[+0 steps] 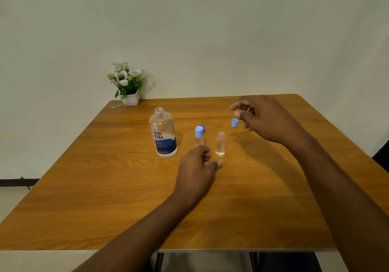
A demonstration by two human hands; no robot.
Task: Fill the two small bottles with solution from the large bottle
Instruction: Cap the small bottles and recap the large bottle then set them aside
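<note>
Head-worn, wide, looking down over table [88,187]

The desk [105,198] is wood or a wood-look top, warm brown with long streaked grain, smooth, with a soft satin sheen that catches light toward its far side. The large bottle [162,132] is clear, glossy plastic with a smooth printed label in white and blue. The capped small bottle [199,138] and the open small bottle [220,144] are clear and shiny too. The loose cap [234,122] is pale blue plastic, nearly matt. The pot [131,99] is white and smooth, plastic or ceramic. The wall [210,29] is matt, pale and even.
</note>
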